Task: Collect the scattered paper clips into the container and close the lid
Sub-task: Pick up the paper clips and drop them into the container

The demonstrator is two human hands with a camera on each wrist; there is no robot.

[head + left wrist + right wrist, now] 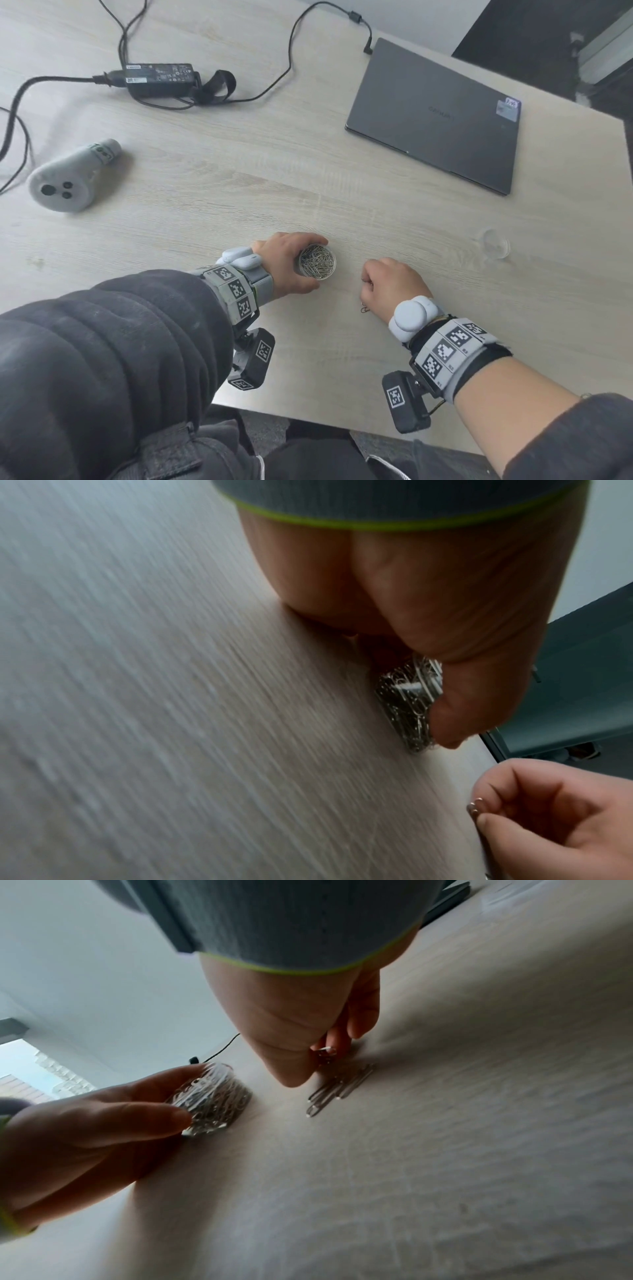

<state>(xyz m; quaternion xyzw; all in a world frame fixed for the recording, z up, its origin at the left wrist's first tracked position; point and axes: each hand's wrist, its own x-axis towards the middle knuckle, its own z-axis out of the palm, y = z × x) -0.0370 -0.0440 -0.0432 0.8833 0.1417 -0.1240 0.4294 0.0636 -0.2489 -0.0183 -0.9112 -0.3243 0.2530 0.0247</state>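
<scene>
A small round clear container (317,262) full of silver paper clips stands open on the pale wooden table. My left hand (291,262) grips its side with thumb and fingers, as the right wrist view shows at the container (212,1099). Just to its right my right hand (390,284) is curled over the table and pinches a paper clip (474,806) at its fingertips. A few loose clips (337,1088) lie on the table under that hand; one clip (364,309) shows by the wrist. The clear lid (495,244) lies apart at the right.
A closed grey laptop (435,116) lies at the back right. A black power adapter (161,78) with cables sits at the back, and a grey handheld device (68,176) lies at the left. The table's front edge (308,419) runs just behind my wrists.
</scene>
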